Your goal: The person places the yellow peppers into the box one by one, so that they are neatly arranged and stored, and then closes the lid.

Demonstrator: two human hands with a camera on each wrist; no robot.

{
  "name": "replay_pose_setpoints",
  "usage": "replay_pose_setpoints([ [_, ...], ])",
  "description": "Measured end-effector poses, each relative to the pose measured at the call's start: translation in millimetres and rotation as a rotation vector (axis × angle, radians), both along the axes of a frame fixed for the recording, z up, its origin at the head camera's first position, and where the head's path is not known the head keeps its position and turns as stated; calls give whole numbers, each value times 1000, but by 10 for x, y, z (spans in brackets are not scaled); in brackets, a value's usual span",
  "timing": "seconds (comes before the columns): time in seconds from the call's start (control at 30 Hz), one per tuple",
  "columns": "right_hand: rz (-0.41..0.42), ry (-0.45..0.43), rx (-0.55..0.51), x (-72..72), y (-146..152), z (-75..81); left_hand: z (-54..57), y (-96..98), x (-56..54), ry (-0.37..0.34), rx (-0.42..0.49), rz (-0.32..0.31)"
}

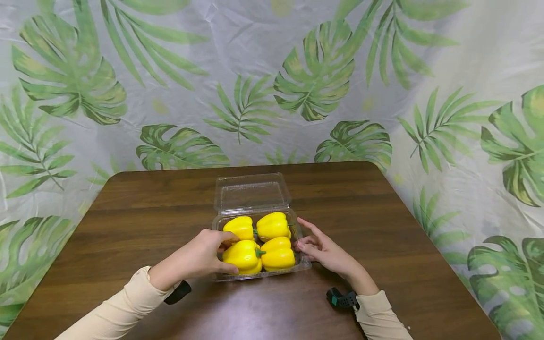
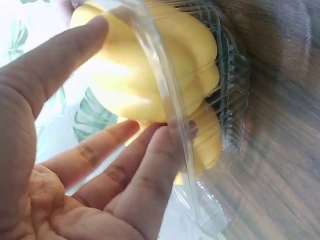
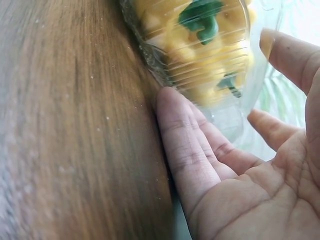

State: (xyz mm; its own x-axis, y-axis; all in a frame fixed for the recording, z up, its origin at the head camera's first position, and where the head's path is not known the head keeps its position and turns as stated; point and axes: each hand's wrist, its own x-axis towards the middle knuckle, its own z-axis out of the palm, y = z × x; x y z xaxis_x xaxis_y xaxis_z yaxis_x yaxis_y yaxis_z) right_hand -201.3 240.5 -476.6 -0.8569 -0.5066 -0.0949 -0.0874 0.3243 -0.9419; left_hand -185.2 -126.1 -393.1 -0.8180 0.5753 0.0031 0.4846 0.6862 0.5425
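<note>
A clear plastic clamshell container [image 1: 305, 265] sits on the table with its lid [image 1: 250, 191] folded back. Several yellow bell peppers fill its base: one at back left [image 1: 239, 227], another at back right [image 1: 273, 225], a third at front right [image 1: 279, 256]. My left hand [image 1: 204, 252] grips the front-left bell pepper [image 1: 241, 256], thumb in front and fingers behind it. In the left wrist view the thumb [image 2: 75, 47] presses that pepper's side. My right hand [image 1: 326, 254] rests at the container's right side, fingers extended; its fingertips [image 3: 167, 97] are at the base's ridged wall.
The brown wooden table [image 1: 161, 208] ends at a back edge beyond the lid. Behind it hangs a pale curtain [image 1: 250, 61] with green leaf prints. Each wrist wears a dark strap, such as the right strap [image 1: 342, 299].
</note>
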Motion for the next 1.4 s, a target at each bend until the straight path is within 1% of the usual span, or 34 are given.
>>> replay_pose_setpoints([
  [0.13,8,-18,-23,-1,15,11,8,-101,-48,-53,65,5],
  [0.17,10,-22,-27,-5,24,15,9,-130,-67,-66,90,13],
  [0.23,11,-30,-35,-16,38,27,18,-197,-113,-69,135,35],
  [0.33,26,-25,-31,-62,62,51,25,-308,-194,-51,212,105],
  [0.43,44,-4,-15,-134,98,95,6,-424,-282,0,261,198],
  [0.53,51,20,6,-231,146,162,-55,-531,-379,36,286,278],
  [0.63,37,25,24,-335,181,237,-141,-615,-478,26,299,321],
  [0.73,28,17,42,-443,194,305,-228,-671,-567,-25,313,324],
  [0.83,28,6,59,-549,184,356,-316,-704,-643,-123,356,305],
  [0.97,38,-1,72,-683,164,380,-423,-712,-724,-273,452,267],
  [1.07,48,-10,80,-768,153,363,-499,-702,-770,-347,509,240],
  [1.2,53,-29,88,-847,129,339,-579,-694,-803,-398,553,214],
  [1.33,59,-50,86,-889,97,329,-624,-686,-818,-425,582,192],
  [1.4,75,-52,86,-906,88,319,-634,-681,-821,-433,596,185],
])
